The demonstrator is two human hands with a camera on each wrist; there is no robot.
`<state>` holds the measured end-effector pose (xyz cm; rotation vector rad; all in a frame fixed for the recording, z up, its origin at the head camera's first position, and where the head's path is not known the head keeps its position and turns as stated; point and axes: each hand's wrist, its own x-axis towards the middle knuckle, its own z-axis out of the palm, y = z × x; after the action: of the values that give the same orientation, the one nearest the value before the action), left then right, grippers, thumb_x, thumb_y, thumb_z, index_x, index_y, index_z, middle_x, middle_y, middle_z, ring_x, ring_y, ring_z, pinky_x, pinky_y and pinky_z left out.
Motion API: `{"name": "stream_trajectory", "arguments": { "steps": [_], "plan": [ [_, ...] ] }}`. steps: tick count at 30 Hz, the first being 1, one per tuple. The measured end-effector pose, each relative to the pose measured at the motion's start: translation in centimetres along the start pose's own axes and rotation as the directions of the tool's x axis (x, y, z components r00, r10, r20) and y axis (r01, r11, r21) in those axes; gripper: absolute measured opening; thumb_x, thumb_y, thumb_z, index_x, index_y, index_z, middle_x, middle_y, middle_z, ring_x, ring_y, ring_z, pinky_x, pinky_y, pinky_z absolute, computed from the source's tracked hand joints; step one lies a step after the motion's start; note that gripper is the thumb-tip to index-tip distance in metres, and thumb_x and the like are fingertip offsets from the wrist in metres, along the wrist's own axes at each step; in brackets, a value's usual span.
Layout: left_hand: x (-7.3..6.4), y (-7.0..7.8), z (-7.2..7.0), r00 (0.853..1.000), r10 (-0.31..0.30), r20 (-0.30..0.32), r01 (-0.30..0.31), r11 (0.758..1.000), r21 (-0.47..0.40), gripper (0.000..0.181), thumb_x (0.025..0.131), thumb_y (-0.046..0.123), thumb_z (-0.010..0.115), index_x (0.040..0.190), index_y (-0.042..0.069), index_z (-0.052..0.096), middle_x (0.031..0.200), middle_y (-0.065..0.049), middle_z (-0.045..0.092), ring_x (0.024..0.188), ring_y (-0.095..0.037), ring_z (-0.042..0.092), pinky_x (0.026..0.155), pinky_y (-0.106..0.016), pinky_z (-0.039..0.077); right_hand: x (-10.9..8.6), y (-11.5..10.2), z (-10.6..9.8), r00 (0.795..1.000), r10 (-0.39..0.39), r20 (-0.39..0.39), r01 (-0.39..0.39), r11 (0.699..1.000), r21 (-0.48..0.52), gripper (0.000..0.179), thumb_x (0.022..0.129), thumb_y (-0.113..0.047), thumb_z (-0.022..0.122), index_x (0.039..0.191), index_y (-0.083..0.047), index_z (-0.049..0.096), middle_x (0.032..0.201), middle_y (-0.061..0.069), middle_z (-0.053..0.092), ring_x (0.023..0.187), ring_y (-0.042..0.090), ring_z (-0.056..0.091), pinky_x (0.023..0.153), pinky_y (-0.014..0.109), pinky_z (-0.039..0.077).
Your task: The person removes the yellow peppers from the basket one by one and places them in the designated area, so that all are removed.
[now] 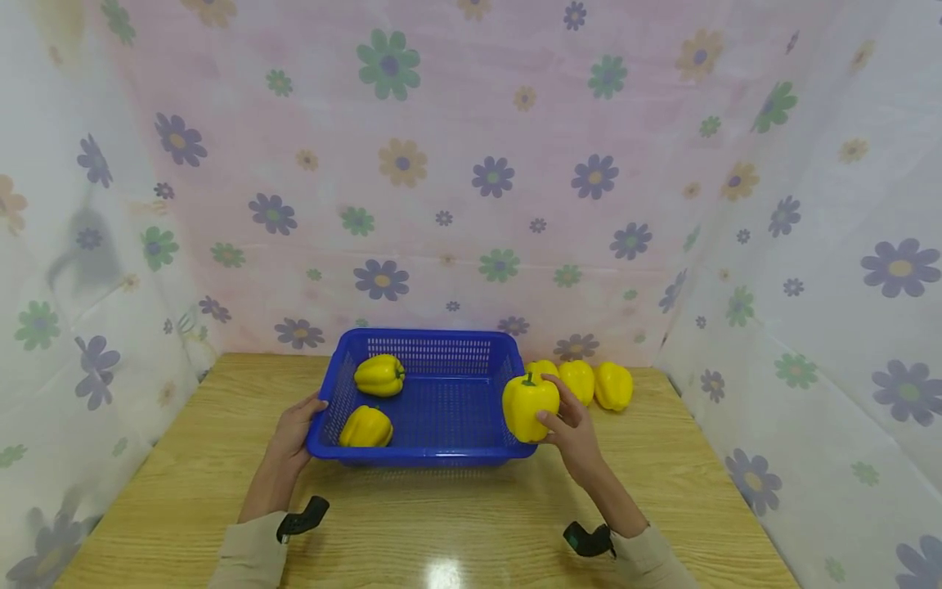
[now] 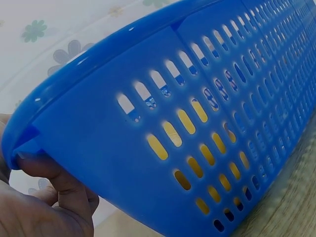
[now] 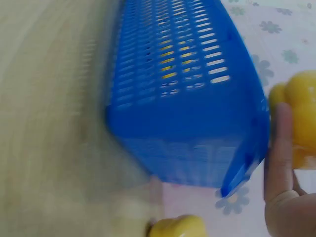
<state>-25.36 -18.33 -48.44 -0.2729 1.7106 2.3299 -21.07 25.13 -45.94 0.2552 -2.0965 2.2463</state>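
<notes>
A blue plastic basket (image 1: 441, 454) with slotted walls stands on the table. My left hand (image 1: 294, 427) grips its left rim; in the left wrist view the fingers of that hand (image 2: 54, 202) curl under the rim. My right hand (image 1: 574, 433) holds a yellow bell pepper (image 1: 528, 409) upright by its right side, over the basket's right rim. In the right wrist view this bell pepper (image 3: 303, 113) is partly cut off by the frame edge. Inside the basket, one yellow bell pepper (image 1: 379, 375) lies at the back left and another (image 1: 365, 428) at the front left.
To the right of the basket several yellow bell peppers stand in a row at the back of the wooden table (image 1: 441, 523), among them a middle one (image 1: 577, 379) and a rightmost one (image 1: 614, 386). Flower-patterned cloth (image 1: 449, 123) encloses the table at the back and sides.
</notes>
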Motion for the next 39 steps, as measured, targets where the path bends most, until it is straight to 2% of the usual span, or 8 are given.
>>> {"name": "stream_trajectory", "arguments": {
  "steps": [7, 11, 15, 19, 26, 34, 37, 39],
  "plan": [
    [0.0, 0.0, 0.0, 1.000, 0.006, -0.014, -0.006, 1.000, 0.003, 0.066, 0.105, 0.018, 0.041, 0.162, 0.001, 0.012, 0.162, -0.016, 0.025, 0.105, 0.000, 0.057, 0.092, -0.018, 0.051, -1.9, 1.3, -1.8, 0.987, -0.038, -0.154, 0.052, 0.995, 0.087, 0.053, 0.101, -0.002, 0.052, 0.152, -0.011, 0.040, 0.128, -0.007, 0.058, 0.104, 0.013, 0.066, 0.072, 0.035, 0.062],
    [0.0, 0.1, 0.0, 1.000, 0.009, -0.010, -0.009, 1.000, 0.005, 0.067, 0.105, 0.018, 0.042, 0.162, 0.000, 0.010, 0.163, -0.017, 0.024, 0.106, 0.000, 0.056, 0.092, -0.018, 0.051, -2.3, 2.0, -2.8, 0.957, 0.034, -0.289, -0.006, 0.995, 0.096, 0.054, 0.102, -0.005, 0.056, 0.153, -0.010, 0.040, 0.129, -0.008, 0.055, 0.107, 0.009, 0.063, 0.070, 0.035, 0.062],
    [0.0, 0.0, 0.0, 1.000, 0.003, -0.007, -0.003, 1.000, 0.005, 0.067, 0.106, 0.018, 0.040, 0.162, 0.001, 0.010, 0.164, -0.017, 0.021, 0.107, -0.001, 0.056, 0.092, -0.017, 0.051, -2.4, 2.9, -3.5, 0.936, 0.112, -0.333, -0.103, 0.994, 0.046, 0.060, 0.100, -0.008, 0.061, 0.156, -0.007, 0.038, 0.136, 0.000, 0.050, 0.105, 0.007, 0.063, 0.069, 0.036, 0.062],
    [0.0, -0.1, -0.1, 1.000, 0.001, -0.011, -0.001, 1.000, -0.001, 0.065, 0.106, 0.018, 0.040, 0.162, 0.002, 0.012, 0.164, -0.017, 0.022, 0.109, -0.002, 0.055, 0.091, -0.016, 0.051, -2.4, 3.8, -4.1, 0.922, 0.192, -0.335, -0.203, 0.979, 0.003, 0.062, 0.098, -0.013, 0.065, 0.155, -0.008, 0.040, 0.146, 0.014, 0.045, 0.101, 0.007, 0.064, 0.070, 0.039, 0.062],
    [0.1, -0.1, -0.1, 1.000, 0.017, -0.005, -0.017, 1.000, 0.005, 0.067, 0.105, 0.019, 0.042, 0.162, 0.000, 0.012, 0.162, -0.016, 0.025, 0.110, -0.002, 0.055, 0.092, -0.017, 0.051, -1.4, 4.8, -4.6, 0.920, 0.306, -0.243, -0.336, 0.938, -0.089, 0.066, 0.097, -0.021, 0.069, 0.156, -0.011, 0.041, 0.149, 0.029, 0.042, 0.114, 0.027, 0.060, 0.078, 0.048, 0.061],
    [-0.1, -0.1, 0.0, 1.000, -0.001, -0.010, 0.001, 1.000, 0.003, 0.065, 0.106, 0.018, 0.039, 0.163, 0.003, 0.011, 0.166, -0.016, 0.021, 0.122, -0.009, 0.049, 0.096, -0.018, 0.049, -0.3, 5.0, -4.9, 0.948, 0.277, -0.157, -0.303, 0.936, -0.177, 0.063, 0.098, -0.016, 0.067, 0.156, -0.009, 0.041, 0.143, 0.033, 0.048, 0.107, 0.029, 0.064, 0.076, 0.052, 0.061],
    [-0.1, -0.1, 0.1, 1.000, -0.004, -0.014, 0.004, 1.000, 0.001, 0.065, 0.106, 0.018, 0.039, 0.163, 0.003, 0.011, 0.166, -0.016, 0.020, 0.131, -0.015, 0.044, 0.108, -0.025, 0.045, 0.1, 4.9, -5.0, 0.958, 0.264, -0.113, -0.283, 0.935, -0.215, 0.063, 0.100, -0.016, 0.065, 0.157, -0.009, 0.038, 0.146, 0.034, 0.045, 0.108, 0.030, 0.064, 0.076, 0.052, 0.061],
    [-0.1, -0.1, 0.1, 1.000, -0.003, -0.014, 0.003, 1.000, 0.001, 0.065, 0.106, 0.018, 0.039, 0.163, 0.003, 0.011, 0.166, -0.017, 0.020, 0.129, -0.014, 0.046, 0.106, -0.024, 0.046, 0.3, 4.7, -5.1, 0.961, 0.258, -0.095, -0.274, 0.930, -0.244, 0.064, 0.101, -0.016, 0.063, 0.158, -0.007, 0.036, 0.148, 0.035, 0.040, 0.109, 0.031, 0.063, 0.076, 0.051, 0.061]
  ]
}}
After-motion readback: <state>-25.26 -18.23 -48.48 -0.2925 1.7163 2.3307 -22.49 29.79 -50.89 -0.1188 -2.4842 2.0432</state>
